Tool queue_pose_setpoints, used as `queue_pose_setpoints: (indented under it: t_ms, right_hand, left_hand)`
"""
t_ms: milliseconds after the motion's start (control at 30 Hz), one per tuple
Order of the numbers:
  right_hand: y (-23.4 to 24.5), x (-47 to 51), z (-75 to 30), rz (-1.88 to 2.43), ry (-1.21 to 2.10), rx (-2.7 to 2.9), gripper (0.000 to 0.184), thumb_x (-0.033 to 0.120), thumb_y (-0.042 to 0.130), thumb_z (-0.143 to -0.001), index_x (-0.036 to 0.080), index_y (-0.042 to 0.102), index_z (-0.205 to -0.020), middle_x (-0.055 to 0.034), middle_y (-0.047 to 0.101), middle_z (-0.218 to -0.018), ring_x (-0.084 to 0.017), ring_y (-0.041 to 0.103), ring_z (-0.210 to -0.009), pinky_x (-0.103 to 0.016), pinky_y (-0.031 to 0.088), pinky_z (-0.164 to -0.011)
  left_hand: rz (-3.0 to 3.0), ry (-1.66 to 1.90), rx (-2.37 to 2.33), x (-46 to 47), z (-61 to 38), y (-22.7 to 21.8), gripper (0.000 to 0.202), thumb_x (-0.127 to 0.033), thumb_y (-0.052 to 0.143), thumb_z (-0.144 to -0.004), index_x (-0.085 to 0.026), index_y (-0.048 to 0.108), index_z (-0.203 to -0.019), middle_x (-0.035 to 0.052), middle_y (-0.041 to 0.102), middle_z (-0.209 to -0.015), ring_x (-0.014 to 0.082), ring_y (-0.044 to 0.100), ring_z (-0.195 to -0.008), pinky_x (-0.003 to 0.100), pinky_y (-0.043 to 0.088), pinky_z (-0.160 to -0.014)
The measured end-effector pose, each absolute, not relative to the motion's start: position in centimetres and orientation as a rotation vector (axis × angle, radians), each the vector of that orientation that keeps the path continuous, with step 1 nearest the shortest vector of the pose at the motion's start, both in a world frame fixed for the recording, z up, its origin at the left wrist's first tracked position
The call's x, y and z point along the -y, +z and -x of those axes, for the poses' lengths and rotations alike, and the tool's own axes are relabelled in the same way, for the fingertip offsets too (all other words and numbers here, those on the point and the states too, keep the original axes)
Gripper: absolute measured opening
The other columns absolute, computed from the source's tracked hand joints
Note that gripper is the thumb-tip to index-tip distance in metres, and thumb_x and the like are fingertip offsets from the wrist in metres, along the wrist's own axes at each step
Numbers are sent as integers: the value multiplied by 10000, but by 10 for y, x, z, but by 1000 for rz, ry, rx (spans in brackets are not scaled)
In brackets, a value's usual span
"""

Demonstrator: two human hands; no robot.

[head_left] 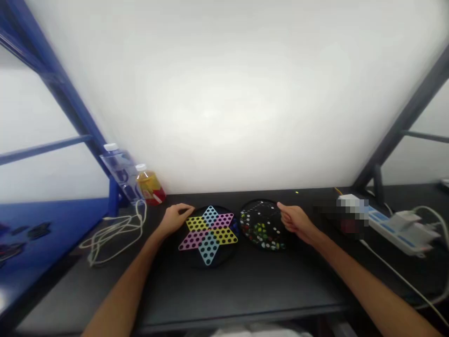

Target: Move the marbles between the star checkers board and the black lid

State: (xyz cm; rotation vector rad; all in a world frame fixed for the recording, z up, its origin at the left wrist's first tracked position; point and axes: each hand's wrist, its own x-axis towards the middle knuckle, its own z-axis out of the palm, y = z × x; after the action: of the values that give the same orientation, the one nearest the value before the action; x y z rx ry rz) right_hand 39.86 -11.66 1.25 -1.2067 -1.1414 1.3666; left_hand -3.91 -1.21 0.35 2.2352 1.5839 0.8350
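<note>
A Chinese checkers board (209, 229) with a pink, yellow and pale blue star full of holes lies on a dark round base on the black table. My left hand (175, 218) is at its upper left edge, thumb and fingers closed about the dark rim. To the right is a round black tray (250, 206) with many small marbles (261, 231) in it: green, yellow, red and white ones, mostly toward its near side. My right hand (294, 220) is curled into a grip on the tray's right rim, thumb on top.
On the left stand a clear bottle (119, 171) and a yellow-and-red bottle (150, 186), with a coiled white cable (115, 238) nearer me. A white power strip (389, 227) with plugs and cords lies at the right. A white wall (224, 103) rises behind the table (245, 285).
</note>
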Motion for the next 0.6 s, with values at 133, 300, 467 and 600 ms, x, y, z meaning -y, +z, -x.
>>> queue_pose_setpoints:
  t_ms: [133,300,467,600]
  right_hand:
    - [24,141,-409,1381,1072,1790,442,543,526,-870,164,557,-644,35,421,-519,-90,348,-476,-230,238,-457]
    - [41,171,-415,1530,786,2235,246,439,564,-873,211,657,-881,-7,597,-713,-158,528,-687,-263,358,-630]
    - [39,173,-412,1580,822,2309,210,410,608,-842,231,639,-948,-11,611,-764,-179,548,-750,-269,375,-665]
    - [37,165,-417,1473,971,2237,223,414,605,-844,196,640,-873,-7,590,-755,-146,520,-708,-254,374,-642]
  left_hand:
    - [-2223,843,-1581,13,38,4,438,-572,517,-818,-232,761,-948,43,741,-1024,253,655,-987,335,485,-903]
    - [-2242,850,-1567,13,38,3,416,-549,519,-833,-229,761,-944,45,741,-1018,243,657,-977,320,486,-887]
    - [-2229,838,-1584,12,39,3,407,-542,518,-839,-233,758,-951,37,739,-1027,242,654,-988,321,477,-901]
    - [-2232,809,-1590,12,39,6,423,-563,516,-829,-238,762,-946,36,740,-1033,249,655,-993,323,474,-911]
